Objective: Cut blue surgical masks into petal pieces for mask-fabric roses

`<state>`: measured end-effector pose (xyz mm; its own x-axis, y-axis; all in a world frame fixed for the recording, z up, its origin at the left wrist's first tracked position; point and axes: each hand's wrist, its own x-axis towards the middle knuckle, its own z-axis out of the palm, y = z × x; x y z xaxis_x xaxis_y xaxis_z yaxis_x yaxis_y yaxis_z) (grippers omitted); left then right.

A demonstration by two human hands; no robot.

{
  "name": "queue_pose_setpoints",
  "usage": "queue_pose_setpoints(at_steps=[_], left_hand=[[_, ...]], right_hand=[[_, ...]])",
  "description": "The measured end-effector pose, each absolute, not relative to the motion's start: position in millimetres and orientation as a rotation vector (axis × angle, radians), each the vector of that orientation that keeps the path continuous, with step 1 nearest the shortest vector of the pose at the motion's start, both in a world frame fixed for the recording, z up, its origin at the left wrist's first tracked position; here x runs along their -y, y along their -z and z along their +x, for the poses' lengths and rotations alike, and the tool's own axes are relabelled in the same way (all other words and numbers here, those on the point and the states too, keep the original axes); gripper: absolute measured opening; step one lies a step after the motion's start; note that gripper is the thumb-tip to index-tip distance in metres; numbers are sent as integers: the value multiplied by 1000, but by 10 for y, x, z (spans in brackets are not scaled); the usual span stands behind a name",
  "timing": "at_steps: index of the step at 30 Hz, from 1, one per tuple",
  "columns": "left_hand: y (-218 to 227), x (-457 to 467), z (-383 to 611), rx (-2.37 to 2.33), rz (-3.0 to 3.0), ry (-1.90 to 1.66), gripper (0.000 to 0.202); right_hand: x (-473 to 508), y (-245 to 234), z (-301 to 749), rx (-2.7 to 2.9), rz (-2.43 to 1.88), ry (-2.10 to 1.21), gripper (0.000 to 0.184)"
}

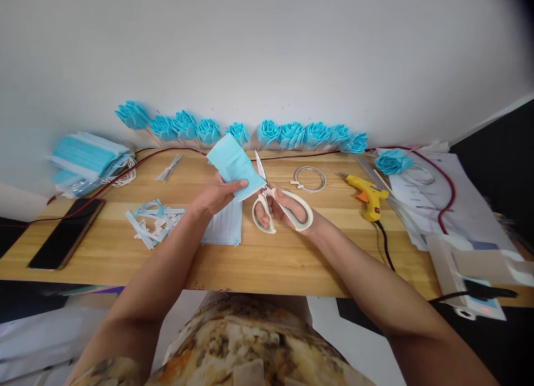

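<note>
Between the thumb and fingers of my left hand (217,194) is a folded piece of blue face-mask fabric (234,162), held above the table. My right hand (287,205) has its fingers through the white handles of a pair of scissors (301,208). The blades are spread, and the fabric's lower right corner sits at them. Under my left hand a pale blue face mask (224,224) lies flat on the wood. A small heap of cut strips (158,222) lies left of my left forearm.
Several blue fabric flowers (292,134) line the wall. Stacked masks (89,158) and a phone (67,233) are at left. A tape roll (309,178), a yellow glue gun (369,196), papers (454,202) and a power strip (471,286) are at right. A red-black cable (183,148) runs behind.
</note>
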<state>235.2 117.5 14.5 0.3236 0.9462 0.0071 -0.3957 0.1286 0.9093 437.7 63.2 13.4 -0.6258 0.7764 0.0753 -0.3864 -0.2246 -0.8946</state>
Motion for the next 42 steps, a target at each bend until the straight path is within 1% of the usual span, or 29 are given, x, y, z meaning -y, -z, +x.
queue_pose_setpoints(at_steps=[5,11,18,23,31,37,42], left_hand=[[-84,-1224,2364,-692,889,-1184,76],[-80,-1297,2394,-704,815,-1299,55],[-90,-1279,2416,-715,715,-1304,47],[-95,-1266,2436,-727,673,-1301,37],[-135,-1255,2424,-710,646,-1299,36],[-179,-1242,2428,-701,620,-1297,40],[-174,-1260,2430,-702,648,-1353,40]], right_hand=[[-623,-145,4373,1263,-548,-1882,57],[-619,-137,4360,1257,-565,-1873,57],[-610,-119,4367,1255,-573,-1878,55],[-626,-96,4363,1294,-560,-1850,53],[-629,-106,4356,1269,-580,-1816,53],[-630,-93,4358,1266,-589,-1812,52],[-635,-69,4362,1272,-574,-1810,49]])
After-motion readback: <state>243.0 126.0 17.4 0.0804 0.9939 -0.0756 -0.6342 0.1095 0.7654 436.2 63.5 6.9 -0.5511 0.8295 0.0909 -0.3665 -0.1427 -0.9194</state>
